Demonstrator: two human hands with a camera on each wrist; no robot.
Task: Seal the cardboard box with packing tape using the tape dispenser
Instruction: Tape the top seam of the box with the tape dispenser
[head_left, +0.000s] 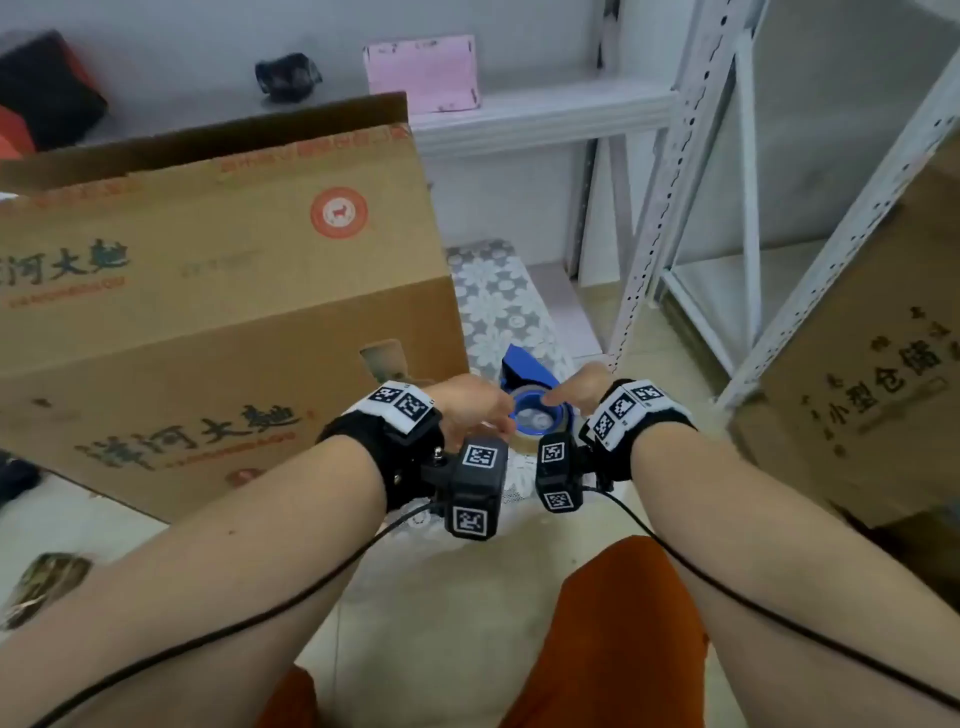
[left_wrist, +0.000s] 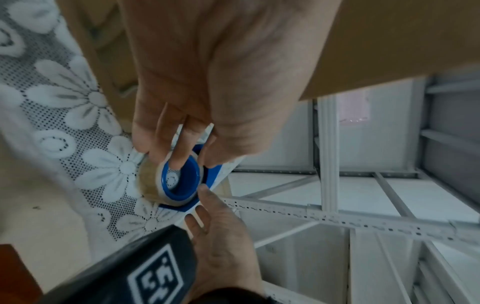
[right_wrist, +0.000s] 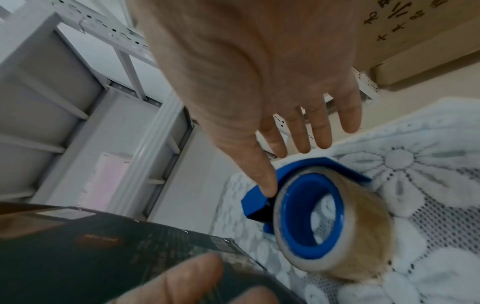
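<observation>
Far to the left of the left hand (head_left: 470, 410) stands the large brown cardboard box (head_left: 218, 291) with green and red printing, its upper flap raised — not yet sealed. It sits on the worktop under a white lace cloth with a flower pattern (head_left: 498, 301), and its near corner is just beside the left wrist.

The left hand holds the roll of clear-brown packing tape on its blue plastic tape dispenser (head_left: 535, 415): in the left wrist view one finger is hooked into the blue core while the others and the thumb curl round the rim of the roll. The dispenser rests on the lace cloth directly between the two hands, close in front of the person.

The right hand (head_left: 582, 389) is spread, fingers straight and apart, gripping nothing; only its thumb tip touches the dispenser at the edge of the roll, beside the blue frame.

Beyond the right hand stand a grey metal shelving rack (head_left: 691, 171) and a second printed brown carton (head_left: 872, 374).

Risks, as I judge them: the grip is on the roll, not the frame, so lifting may spin the roll or let the dispenser swing. I cannot see the free tape end — if it is stuck down, hunting for it could tear it. The lace may snag on the cutter.
</observation>
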